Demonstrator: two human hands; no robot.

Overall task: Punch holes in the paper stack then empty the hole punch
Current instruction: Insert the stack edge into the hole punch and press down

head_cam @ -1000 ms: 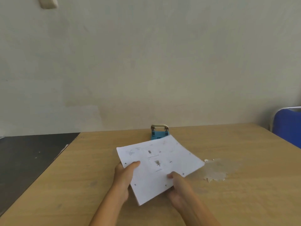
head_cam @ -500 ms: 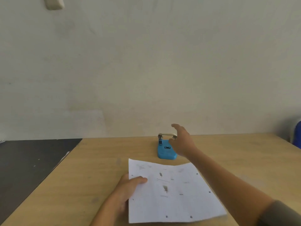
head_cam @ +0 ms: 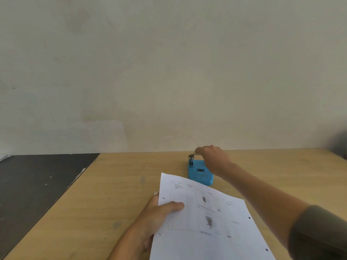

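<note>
A blue hole punch [head_cam: 200, 173] with a metal handle stands on the wooden table [head_cam: 116, 184] near the wall. My right hand [head_cam: 214, 158] reaches over it, its fingers curled down on the metal handle at the far end. A white printed paper stack [head_cam: 206, 218], with small punched holes along its edges, lies in front of the punch. My left hand [head_cam: 159, 212] holds the stack at its left edge, thumb on top and fingers underneath.
A dark surface [head_cam: 33, 184] adjoins the table on the left, with a pale wall [head_cam: 169, 72] right behind both. Something dark and blurred [head_cam: 339, 145] shows at the right edge.
My right hand let go of the paper, reached forward and came down on the punch's handle. The left hand kept the stack, which now lies lower and nearer to me.
</note>
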